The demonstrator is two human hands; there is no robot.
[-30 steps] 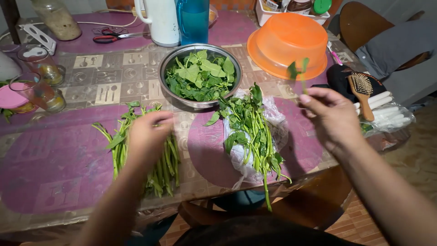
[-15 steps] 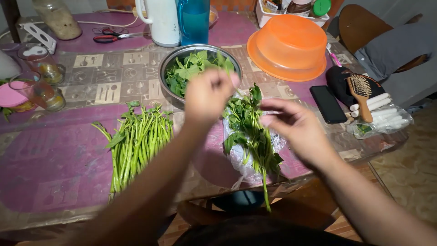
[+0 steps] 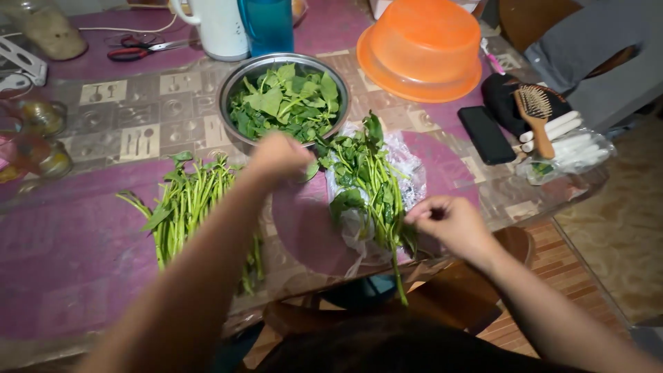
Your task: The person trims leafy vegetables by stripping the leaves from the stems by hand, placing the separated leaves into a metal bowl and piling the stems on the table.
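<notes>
Two hands sorted leafy greens at a purple-patterned table.

The right hand [image 3: 452, 224] pinched fingers and thumb on the lower stems of the leafy bunch [image 3: 369, 183] — which lay on a clear plastic bag [image 3: 407, 166] near the table's front edge. The left hand [image 3: 280, 155] hovered, blurred, just in front of the steel bowl of picked leaves [image 3: 283, 102]; its grip could not be told. A pile of bare stems [image 3: 183, 207] lay to its left — well apart from the orange basin [image 3: 418, 48].
</notes>
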